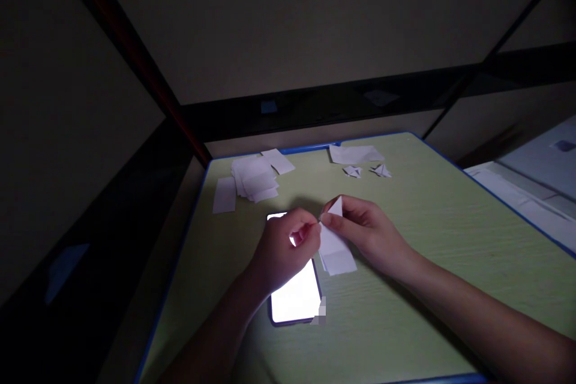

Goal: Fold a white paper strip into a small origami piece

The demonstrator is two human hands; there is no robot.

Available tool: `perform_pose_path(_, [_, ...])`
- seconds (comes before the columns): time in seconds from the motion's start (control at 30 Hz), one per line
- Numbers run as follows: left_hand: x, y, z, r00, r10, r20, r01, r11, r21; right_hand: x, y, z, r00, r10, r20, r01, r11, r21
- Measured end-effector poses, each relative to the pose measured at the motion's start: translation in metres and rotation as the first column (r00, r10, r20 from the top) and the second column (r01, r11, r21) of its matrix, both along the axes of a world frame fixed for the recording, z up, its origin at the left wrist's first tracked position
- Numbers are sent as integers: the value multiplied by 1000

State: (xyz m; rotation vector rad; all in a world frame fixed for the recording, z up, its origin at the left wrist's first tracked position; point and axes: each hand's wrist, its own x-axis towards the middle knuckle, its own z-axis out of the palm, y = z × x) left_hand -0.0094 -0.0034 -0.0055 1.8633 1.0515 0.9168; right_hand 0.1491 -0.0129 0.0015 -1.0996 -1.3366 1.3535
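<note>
A small white paper (337,255), folded to a point at its top, is held above the green table (405,312). My right hand (366,228) pinches its upper part between thumb and fingers. At the paper's left edge, the thumb and fingertips of my left hand (290,246) are pressed together on it. Beneath my left hand lies a phone (294,300) with a bright white screen, its upper part partly hidden by that hand. Two small folded paper pieces (352,172) (381,171) lie farther back on the table.
A loose pile of white paper sheets (256,177) lies at the back left, with a single sheet (224,195) beside it. Another sheet (355,154) rests near the back edge. A dark wall ledge (315,111) runs behind the table. White surfaces (540,156) stand at the right.
</note>
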Motion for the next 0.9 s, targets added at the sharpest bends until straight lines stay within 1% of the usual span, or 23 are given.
perform_pose_path(0.1, [-3,1,2,1000,-8,-1,8,1000,26,4,4,-4,999,-51,-7,51,999,17])
perform_pose_path(0.17, [-9,7,8,1000,-12,28,12,1000,8,10,10,-7,989,-126,-75,129,991,36])
perform_pose_path(0.2, [-13,13,12,998,0,59,2,1000,-25,13,13,-8,979,-171,-108,176,984,32])
perform_pose_path(0.27, [-24,28,20,975,125,184,-108,989,-101,17,19,-11,960,-248,-131,256,966,48])
perform_pose_path(0.3, [-30,36,23,937,203,284,-173,977,-128,19,20,-12,959,-263,-108,272,959,80])
perform_pose_path(0.33, [-36,44,24,884,271,381,-224,961,-164,19,21,-14,963,-263,-54,268,958,106])
perform_pose_path(0.4, [-46,58,20,796,345,497,-270,938,-219,15,19,-17,970,-222,101,203,965,168])
perform_pose_path(0.43, [-50,63,15,778,360,515,-270,932,-242,12,16,-19,962,-199,188,158,965,210])
perform_pose_path(0.47, [-54,67,8,761,381,525,-272,922,-276,8,14,-21,942,-162,293,92,967,236])
perform_pose_path(0.5, [-56,69,1,742,410,530,-280,909,-310,4,12,-22,915,-142,379,30,958,286])
perform_pose_path(0.57, [-59,71,-14,703,478,526,-312,873,-375,-4,10,-24,859,-87,505,-111,931,348])
perform_pose_path(0.6, [-60,71,-20,701,500,508,-341,861,-377,-8,10,-24,825,-72,561,-168,916,365])
perform_pose_path(0.67, [-61,72,-28,714,504,486,-357,859,-366,-14,15,-22,739,-51,672,-276,887,371])
perform_pose_path(0.73, [-62,73,-31,725,500,474,-358,861,-361,-21,21,-18,645,-28,764,-373,861,346])
perform_pose_path(0.77, [-62,74,-31,726,502,470,-358,859,-365,-24,24,-17,613,-17,790,-409,849,335])
perform_pose_path(0.83, [-63,76,-30,730,508,458,-360,855,-375,-30,29,-15,576,-10,818,-442,838,321])
perform_pose_path(0.9, [-63,76,-29,734,511,448,-359,851,-383,-33,32,-16,562,-9,827,-452,834,316])
